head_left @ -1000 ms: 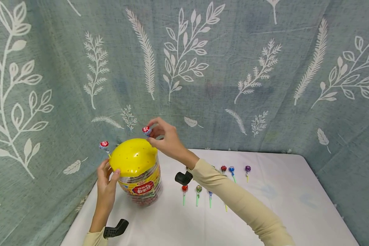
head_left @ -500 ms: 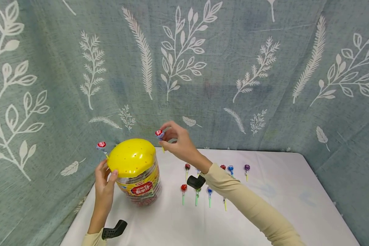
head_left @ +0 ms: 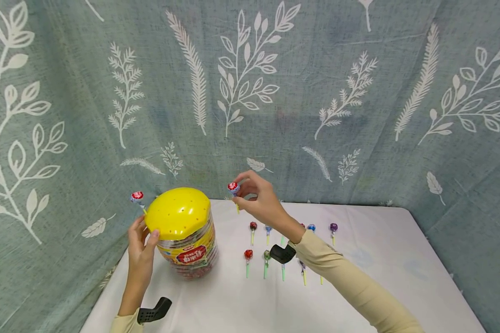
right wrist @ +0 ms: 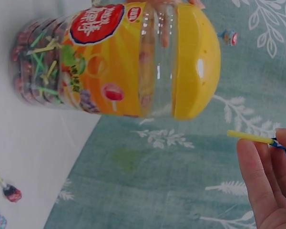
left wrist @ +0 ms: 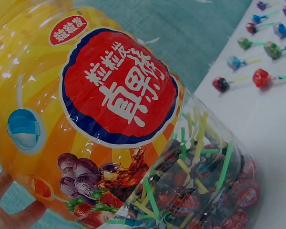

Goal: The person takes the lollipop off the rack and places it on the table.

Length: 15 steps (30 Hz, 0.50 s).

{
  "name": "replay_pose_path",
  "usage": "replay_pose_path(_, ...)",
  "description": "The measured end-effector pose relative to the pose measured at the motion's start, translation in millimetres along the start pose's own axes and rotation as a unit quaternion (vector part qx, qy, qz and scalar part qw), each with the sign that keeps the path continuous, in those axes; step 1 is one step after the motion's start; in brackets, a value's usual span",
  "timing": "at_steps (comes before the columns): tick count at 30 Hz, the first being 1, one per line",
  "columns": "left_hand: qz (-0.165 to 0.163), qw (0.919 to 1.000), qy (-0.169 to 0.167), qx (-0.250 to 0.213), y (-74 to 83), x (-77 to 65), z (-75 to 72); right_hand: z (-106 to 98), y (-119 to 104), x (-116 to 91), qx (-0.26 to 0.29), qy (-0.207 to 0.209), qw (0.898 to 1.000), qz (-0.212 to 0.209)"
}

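Observation:
A clear plastic jar point(head_left: 193, 254) full of lollipops, with a yellow domed lid point(head_left: 179, 210), stands at the left of the table. My left hand point(head_left: 140, 254) grips its upper left side, thumb in front near the lid's rim and fingers partly hidden behind. One red-and-blue wrapped lollipop point(head_left: 137, 198) sticks out from the lid's left edge, its yellow stick meeting the lid. To the right of the jar, my right hand point(head_left: 260, 196) pinches another red-and-blue lollipop point(head_left: 233, 187) in the air. Its yellow stick point(right wrist: 248, 137) points down, apart from the lid.
Lollipops in rows lie on the white tablecloth point(head_left: 216, 305) right of the jar, among them a red one point(head_left: 248, 254) and a purple one point(head_left: 334, 227). My right forearm point(head_left: 337, 273) covers part of these rows. A patterned curtain point(head_left: 283, 92) hangs behind the table.
My right hand has moved right, away from the lid, carrying its lollipop and uncovering more of the lollipop rows. My left hand and the jar have stayed in place.

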State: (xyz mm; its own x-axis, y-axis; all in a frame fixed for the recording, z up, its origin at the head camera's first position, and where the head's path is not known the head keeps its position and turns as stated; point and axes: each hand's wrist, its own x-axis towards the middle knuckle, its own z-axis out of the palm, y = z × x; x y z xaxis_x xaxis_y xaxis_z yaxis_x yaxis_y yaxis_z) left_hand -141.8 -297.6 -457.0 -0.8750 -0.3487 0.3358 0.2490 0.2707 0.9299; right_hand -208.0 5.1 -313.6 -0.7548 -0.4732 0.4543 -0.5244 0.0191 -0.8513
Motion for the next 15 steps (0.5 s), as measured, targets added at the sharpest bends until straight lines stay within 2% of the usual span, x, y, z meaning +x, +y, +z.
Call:
replay_pose_path(9, 0.008, 0.9997, -0.003, 0.022, 1.1, -1.1, -0.5, -13, 10, -15, 0.018, 0.01, 1.0, 0.006)
replay_pose_path(15, 0.004, 0.9998, -0.004, 0.017, 1.7, -1.2, 0.2, -22, 13, -26, 0.011, 0.016, 1.0, 0.015)
